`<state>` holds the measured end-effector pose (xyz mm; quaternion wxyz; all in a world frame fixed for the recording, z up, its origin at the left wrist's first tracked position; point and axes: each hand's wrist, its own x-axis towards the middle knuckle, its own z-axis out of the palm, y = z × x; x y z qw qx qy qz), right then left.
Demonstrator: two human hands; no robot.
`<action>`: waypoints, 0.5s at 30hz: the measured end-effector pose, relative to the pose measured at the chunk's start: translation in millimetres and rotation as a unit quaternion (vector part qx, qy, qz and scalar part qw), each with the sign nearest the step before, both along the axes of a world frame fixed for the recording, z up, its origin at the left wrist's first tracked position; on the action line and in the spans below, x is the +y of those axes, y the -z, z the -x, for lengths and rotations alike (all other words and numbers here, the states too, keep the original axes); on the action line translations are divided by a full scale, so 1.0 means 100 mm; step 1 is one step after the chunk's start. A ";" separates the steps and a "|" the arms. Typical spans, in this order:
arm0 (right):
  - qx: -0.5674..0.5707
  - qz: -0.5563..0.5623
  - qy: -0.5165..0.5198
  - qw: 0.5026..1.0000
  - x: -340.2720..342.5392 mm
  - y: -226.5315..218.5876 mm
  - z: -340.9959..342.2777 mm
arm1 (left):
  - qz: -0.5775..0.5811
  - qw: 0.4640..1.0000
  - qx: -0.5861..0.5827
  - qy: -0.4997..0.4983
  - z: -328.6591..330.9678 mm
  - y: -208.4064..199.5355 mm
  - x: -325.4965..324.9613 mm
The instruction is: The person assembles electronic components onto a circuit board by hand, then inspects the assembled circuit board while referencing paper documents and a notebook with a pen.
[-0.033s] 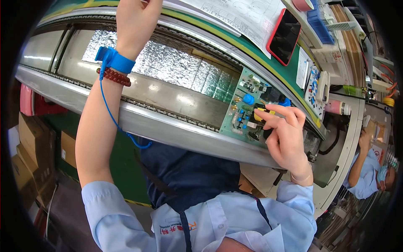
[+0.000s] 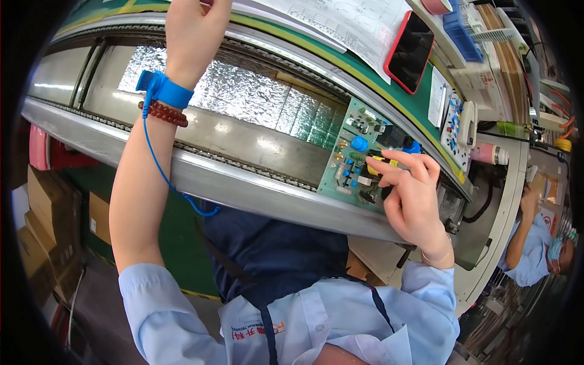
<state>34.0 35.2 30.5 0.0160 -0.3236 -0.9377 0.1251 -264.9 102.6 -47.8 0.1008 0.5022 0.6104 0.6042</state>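
Note:
A green circuit board (image 2: 330, 181) carrying several parts, among them a round blue component (image 2: 359, 143), sits on the conveyor rails. Over its right side is my right hand (image 2: 417, 204), fingers apart and fingertips beside a yellow component (image 2: 373, 168). Whether they touch it cannot be told. My left hand (image 2: 196, 30) reaches across the conveyor to the far side, and the top edge of the picture cuts off its fingers. Around that wrist are a blue wrist strap (image 2: 173, 91) with a coiled cord and a dark red bead bracelet (image 2: 165, 114).
The conveyor's metal rail (image 2: 243, 191) runs along my front. Beyond it lie printed sheets (image 2: 359, 24) and a red-edged phone (image 2: 410, 52). At the right are a button panel (image 2: 454, 131), a pink bottle (image 2: 490, 153) and a co-worker (image 2: 529, 255). Cardboard boxes (image 2: 48, 243) stand at lower left.

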 end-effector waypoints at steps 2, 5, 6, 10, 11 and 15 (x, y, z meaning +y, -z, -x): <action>0.000 0.011 -0.010 1.000 0.00 0.05 -0.04 | 0.013 1.000 0.013 -0.004 0.00 -0.01 0.03; -0.002 -0.002 -0.007 1.000 -0.01 0.03 -0.04 | -0.001 0.998 0.047 0.035 0.24 0.19 0.04; -0.004 -0.006 -0.013 1.000 -0.01 0.04 -0.08 | -0.016 0.995 0.082 0.061 0.24 0.22 0.06; 0.010 -0.002 0.003 1.000 0.01 0.09 -0.25 | -0.026 0.995 0.085 0.043 0.15 0.29 0.06; 0.041 0.009 0.020 0.999 0.02 0.11 -0.31 | -0.028 0.996 0.077 0.040 0.12 0.32 0.07; 0.123 -0.027 0.102 0.987 0.09 0.01 -0.45 | -0.013 0.997 0.064 0.049 0.23 0.30 0.08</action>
